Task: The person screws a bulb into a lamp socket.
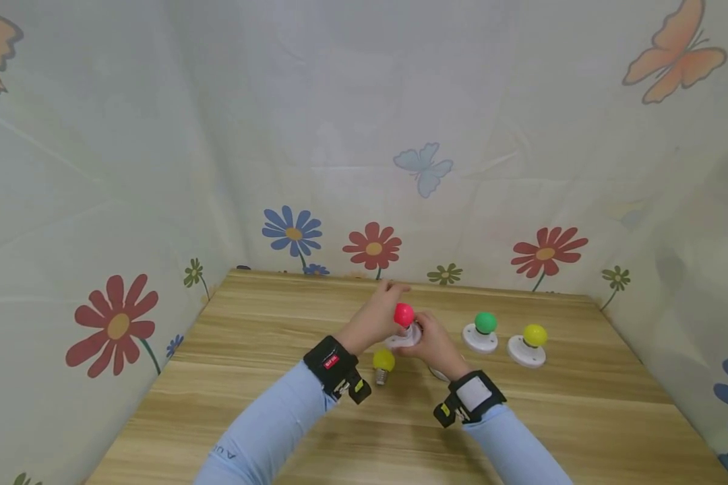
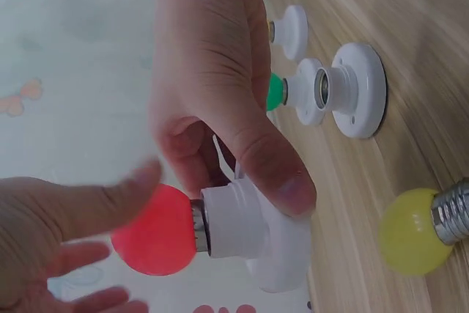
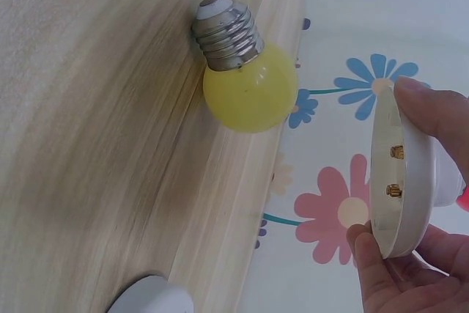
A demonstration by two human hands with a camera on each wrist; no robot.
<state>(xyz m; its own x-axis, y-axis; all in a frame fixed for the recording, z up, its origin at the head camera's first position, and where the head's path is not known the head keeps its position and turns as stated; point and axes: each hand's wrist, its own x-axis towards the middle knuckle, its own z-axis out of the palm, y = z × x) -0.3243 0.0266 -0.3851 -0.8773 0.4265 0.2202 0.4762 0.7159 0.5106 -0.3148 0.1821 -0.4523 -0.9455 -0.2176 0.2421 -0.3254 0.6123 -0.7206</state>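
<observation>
My right hand (image 1: 435, 347) grips a white lamp holder (image 2: 282, 247) by its round base, lifted off the table and tilted. A red bulb (image 2: 157, 236) sits in the holder's socket, a strip of its metal base showing. Around the red bulb is my left hand (image 1: 376, 318), its fingers extended and apart. Its blurred thumb lies over or against the bulb; whether it touches cannot be told. In the right wrist view the holder's hollow underside (image 3: 386, 170) shows brass screws. A loose yellow bulb (image 3: 250, 93) lies on the table below my hands.
A bulbless white lamp holder (image 2: 359, 89) stands near my right wrist. Further right are a holder with a green bulb (image 1: 486, 322) and one with another yellow bulb (image 1: 534, 335). Behind the wooden table (image 1: 267, 316) hangs a flower-printed cloth (image 1: 340, 135).
</observation>
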